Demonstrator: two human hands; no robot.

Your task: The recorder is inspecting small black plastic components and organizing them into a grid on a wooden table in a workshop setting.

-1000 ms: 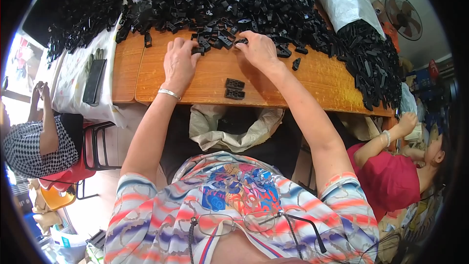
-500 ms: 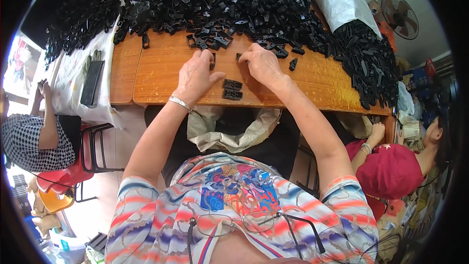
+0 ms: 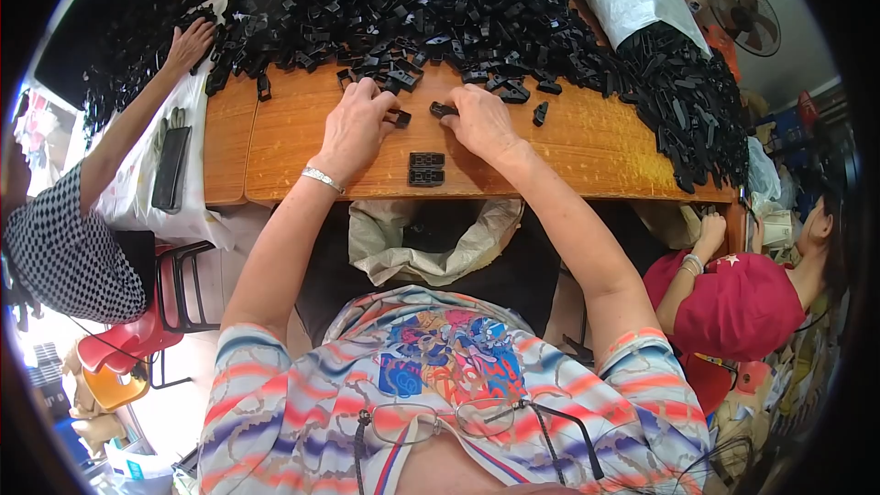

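My left hand (image 3: 356,131) is closed, its fingers pinching a small black plastic part (image 3: 400,117) just over the wooden tabletop (image 3: 316,142). Across a short gap, my right hand (image 3: 483,125) grips a second black plastic part (image 3: 442,110) between thumb and fingers. Nearer to me, close to the table's front edge, two more black plastic parts (image 3: 426,170) lie against each other in a neat block. Beyond both hands spreads a big heap of loose black parts (image 3: 367,23). My fingers partly hide the pieces that they hold.
An open pale sack (image 3: 431,266) hangs below the table edge at my lap. White sacks (image 3: 632,9) spill longer black pieces (image 3: 674,101) at the right. A co-worker's hand (image 3: 191,44) touches the left-hand pile; another person in a red top (image 3: 724,302) sits at right. A fan (image 3: 742,14) stands beyond.
The two parts near the edge now sit squarely together. Both held pieces show more between my hands. The left co-worker's arm has stretched forward to the pile.
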